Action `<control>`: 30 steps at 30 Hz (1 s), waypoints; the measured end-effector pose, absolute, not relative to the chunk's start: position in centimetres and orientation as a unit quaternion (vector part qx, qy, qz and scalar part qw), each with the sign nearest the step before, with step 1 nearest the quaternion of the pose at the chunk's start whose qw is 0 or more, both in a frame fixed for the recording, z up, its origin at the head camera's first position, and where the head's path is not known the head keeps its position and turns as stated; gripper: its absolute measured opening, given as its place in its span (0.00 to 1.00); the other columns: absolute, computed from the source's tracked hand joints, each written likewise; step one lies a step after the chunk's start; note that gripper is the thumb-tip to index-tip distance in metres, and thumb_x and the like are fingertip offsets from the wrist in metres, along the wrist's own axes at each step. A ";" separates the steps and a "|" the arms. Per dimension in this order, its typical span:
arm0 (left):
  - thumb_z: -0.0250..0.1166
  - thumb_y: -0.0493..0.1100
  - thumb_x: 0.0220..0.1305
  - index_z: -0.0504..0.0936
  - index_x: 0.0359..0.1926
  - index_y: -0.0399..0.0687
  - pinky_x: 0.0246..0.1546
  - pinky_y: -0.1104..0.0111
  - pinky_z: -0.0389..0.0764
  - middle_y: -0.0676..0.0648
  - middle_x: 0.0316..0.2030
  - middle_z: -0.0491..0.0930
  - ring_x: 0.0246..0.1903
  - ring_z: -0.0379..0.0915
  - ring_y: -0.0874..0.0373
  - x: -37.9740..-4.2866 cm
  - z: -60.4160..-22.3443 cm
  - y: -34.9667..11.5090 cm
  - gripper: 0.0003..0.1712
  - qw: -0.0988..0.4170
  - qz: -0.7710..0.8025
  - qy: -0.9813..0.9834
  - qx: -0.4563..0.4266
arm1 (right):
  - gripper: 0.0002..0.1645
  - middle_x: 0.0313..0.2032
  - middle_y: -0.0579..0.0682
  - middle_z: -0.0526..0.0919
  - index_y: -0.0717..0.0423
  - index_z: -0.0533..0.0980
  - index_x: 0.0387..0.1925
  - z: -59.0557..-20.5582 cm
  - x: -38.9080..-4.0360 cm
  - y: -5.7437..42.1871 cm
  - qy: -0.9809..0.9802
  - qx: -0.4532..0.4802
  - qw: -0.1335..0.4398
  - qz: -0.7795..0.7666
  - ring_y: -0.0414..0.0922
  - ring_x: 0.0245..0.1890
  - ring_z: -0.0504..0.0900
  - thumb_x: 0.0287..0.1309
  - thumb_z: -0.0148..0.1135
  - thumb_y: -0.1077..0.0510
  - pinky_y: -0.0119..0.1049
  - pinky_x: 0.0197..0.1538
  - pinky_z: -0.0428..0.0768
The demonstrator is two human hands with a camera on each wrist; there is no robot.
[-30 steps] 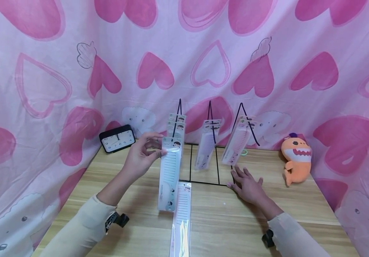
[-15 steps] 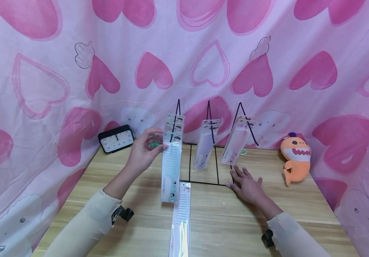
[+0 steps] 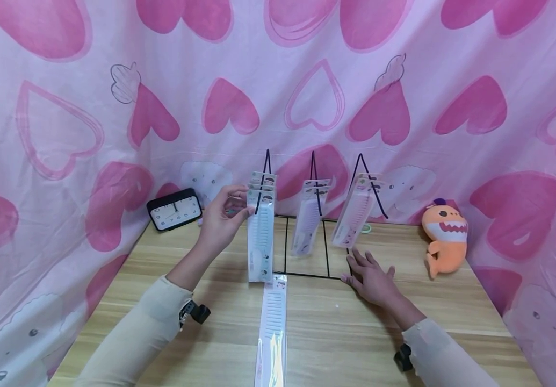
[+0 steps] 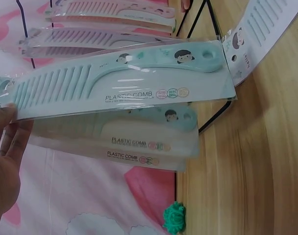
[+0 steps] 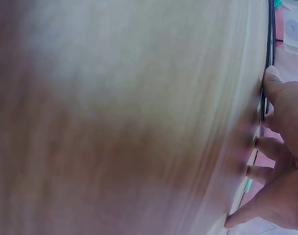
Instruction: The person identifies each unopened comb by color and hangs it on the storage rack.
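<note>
My left hand (image 3: 222,223) pinches the left edge of a packaged green plastic comb (image 3: 260,242), near its top. That comb hangs upright at the front of the left hook of a black wire rack (image 3: 307,276), overlapping other green combs behind it. The left wrist view shows the comb (image 4: 139,73) in its clear wrapper, with two more green combs (image 4: 154,142) alongside. My right hand (image 3: 373,278) rests with spread fingers on the rack's front right corner. On the table in front of the rack lies another packaged comb (image 3: 274,322).
Purple combs (image 3: 308,220) hang on the middle hook and pink combs (image 3: 355,215) on the right one. A black clock (image 3: 174,210) stands at the back left, an orange plush toy (image 3: 447,239) at the right. Behind everything hangs a pink heart-patterned curtain (image 3: 278,86).
My left hand has moved the green comb back and up along the left hook, closer to the combs behind it. The right hand has stayed on the rack's corner.
</note>
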State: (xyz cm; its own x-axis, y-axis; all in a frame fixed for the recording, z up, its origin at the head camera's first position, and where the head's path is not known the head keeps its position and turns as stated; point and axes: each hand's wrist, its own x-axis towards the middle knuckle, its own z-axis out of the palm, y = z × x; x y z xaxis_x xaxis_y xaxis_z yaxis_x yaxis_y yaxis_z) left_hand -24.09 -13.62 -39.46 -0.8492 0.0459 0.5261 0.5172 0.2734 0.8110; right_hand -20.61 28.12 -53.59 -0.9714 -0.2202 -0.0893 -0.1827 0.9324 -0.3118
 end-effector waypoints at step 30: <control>0.75 0.26 0.68 0.79 0.64 0.46 0.56 0.56 0.93 0.39 0.53 0.85 0.49 0.89 0.44 -26.5 -39.1 -12.3 0.28 0.238 -0.576 -0.762 -0.176 | 0.45 0.89 0.55 0.55 0.49 0.66 0.84 -53.8 -20.7 28.1 0.982 -0.102 0.062 -0.146 0.70 0.88 0.51 0.80 0.60 0.31 0.97 0.67 0.40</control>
State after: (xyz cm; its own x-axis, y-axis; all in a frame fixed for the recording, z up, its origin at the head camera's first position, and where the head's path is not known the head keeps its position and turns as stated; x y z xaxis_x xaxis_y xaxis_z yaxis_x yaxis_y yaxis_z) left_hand -26.49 -12.34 -39.05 -0.8253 -0.0060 0.5647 0.5416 0.2746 0.7945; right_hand -20.65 28.13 -53.77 -0.9712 -0.2195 -0.0924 -0.1831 0.9362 -0.3000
